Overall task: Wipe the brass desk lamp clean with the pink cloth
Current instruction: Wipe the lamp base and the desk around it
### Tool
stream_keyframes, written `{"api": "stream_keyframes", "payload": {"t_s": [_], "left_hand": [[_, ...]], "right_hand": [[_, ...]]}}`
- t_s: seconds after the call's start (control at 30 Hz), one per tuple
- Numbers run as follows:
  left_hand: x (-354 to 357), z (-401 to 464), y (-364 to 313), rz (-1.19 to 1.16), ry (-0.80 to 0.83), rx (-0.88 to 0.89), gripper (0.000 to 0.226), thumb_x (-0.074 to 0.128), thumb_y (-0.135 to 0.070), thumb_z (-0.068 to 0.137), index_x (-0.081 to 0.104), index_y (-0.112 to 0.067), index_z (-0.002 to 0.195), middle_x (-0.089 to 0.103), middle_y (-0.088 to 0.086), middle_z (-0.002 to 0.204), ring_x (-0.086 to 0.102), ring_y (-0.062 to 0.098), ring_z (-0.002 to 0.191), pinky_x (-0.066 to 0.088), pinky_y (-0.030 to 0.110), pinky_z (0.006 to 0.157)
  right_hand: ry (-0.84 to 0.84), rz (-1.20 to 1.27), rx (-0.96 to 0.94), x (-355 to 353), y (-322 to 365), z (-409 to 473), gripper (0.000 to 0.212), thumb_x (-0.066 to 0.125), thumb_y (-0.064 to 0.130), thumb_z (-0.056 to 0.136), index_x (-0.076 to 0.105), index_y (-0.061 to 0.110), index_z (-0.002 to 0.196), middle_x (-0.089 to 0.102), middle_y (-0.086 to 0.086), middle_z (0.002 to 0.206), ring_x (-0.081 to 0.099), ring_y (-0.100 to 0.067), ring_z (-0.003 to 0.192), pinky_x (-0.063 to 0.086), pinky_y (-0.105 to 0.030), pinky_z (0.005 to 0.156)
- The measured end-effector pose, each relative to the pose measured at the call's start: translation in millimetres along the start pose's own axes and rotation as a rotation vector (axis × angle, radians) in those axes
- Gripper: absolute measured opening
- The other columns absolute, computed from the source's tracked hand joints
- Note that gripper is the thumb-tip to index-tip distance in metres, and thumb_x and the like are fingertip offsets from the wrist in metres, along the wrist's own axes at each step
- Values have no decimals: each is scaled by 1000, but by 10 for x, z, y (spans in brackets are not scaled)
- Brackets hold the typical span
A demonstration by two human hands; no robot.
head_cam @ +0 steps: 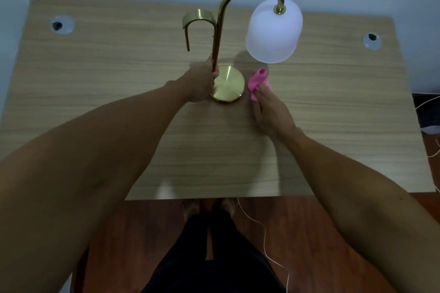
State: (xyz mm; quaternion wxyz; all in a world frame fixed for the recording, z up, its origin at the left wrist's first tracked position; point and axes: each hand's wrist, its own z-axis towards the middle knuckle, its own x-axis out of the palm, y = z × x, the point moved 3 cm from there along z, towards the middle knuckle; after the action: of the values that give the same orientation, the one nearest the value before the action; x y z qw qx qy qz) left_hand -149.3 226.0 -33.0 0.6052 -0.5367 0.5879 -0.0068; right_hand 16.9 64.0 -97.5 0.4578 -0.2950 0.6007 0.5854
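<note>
The brass desk lamp (220, 31), a slim gold-coloured metal stem rising from a round flat disc base (228, 83) and curving over to a frosted white glass shade (273, 31), stands upright near the middle of the pale wood-grain desk (95, 93). Its long axis runs straight up from the disc, so a wipe would travel along the stem. The left hand (202, 83) is wrapped closed around the lower stem just above the base, steadying it. The right hand (269, 112) lies just right of the disc, fingers pinched on the crumpled pink cloth (256, 83), which sits beside the base rim and under the hanging shade; touching or not, I cannot tell. The cloth hand is nearest the base, which lies to its left, so that surface seems the likely first target.
</note>
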Motion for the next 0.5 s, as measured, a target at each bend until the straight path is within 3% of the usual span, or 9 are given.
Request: {"api": "stream_keyframes", "payload": {"t_s": [0.13, 0.17, 0.23, 0.3, 0.4, 0.5], "left_hand": [[8, 14, 26, -32, -9, -21, 7, 44, -8, 102, 48, -12, 106, 60, 9, 92, 57, 21, 81, 44, 24, 63], [14, 16, 28, -27, -14, -27, 8, 44, -9, 103, 49, -12, 108, 60, 8, 94, 57, 21, 82, 43, 23, 63], [20, 15, 25, -11, -35, -28, 16, 46, -9, 102, 51, -7, 117, 61, 8, 97, 59, 20, 86, 43, 19, 63], [27, 11, 20, 5, -39, -15, 24, 47, -7, 102, 50, -2, 125, 61, 8, 100, 61, 21, 88, 43, 15, 61], [37, 12, 13, 0, -49, -7, 23, 45, -8, 104, 49, -1, 126, 60, 8, 99, 60, 20, 87, 44, 13, 57], [36, 13, 24, 27, -70, 1, 22, 42, -12, 105, 52, -1, 121, 62, 10, 101, 59, 20, 88, 39, 14, 59]], "right_hand": [[-53, 208, 143, -25, 171, 334, 42, 40, 25, 110, 57, 10, 144, 43, -19, 160, 56, -38, 132, 53, -50, 102], [-22, 244, 161, 45, 265, 354, 43, 39, 28, 111, 54, 16, 149, 37, -18, 164, 50, -40, 139, 48, -54, 111], [53, 236, 252, 290, 445, 311, 47, 35, 30, 114, 41, 23, 160, 16, -17, 174, 21, -43, 158, 25, -61, 126], [-18, 159, 299, 557, 614, 209, 50, 36, 20, 113, 35, 14, 163, 11, -25, 173, 6, -50, 159, 10, -66, 126], [-203, 51, 266, 765, 908, 67, 60, 54, 9, 105, 33, 5, 161, 22, -33, 167, 14, -53, 156, -2, -62, 123], [-169, -31, 161, 887, 1131, 2, 62, 59, 10, 101, 39, 0, 158, 32, -35, 163, 22, -54, 153, 5, -64, 122]]}}
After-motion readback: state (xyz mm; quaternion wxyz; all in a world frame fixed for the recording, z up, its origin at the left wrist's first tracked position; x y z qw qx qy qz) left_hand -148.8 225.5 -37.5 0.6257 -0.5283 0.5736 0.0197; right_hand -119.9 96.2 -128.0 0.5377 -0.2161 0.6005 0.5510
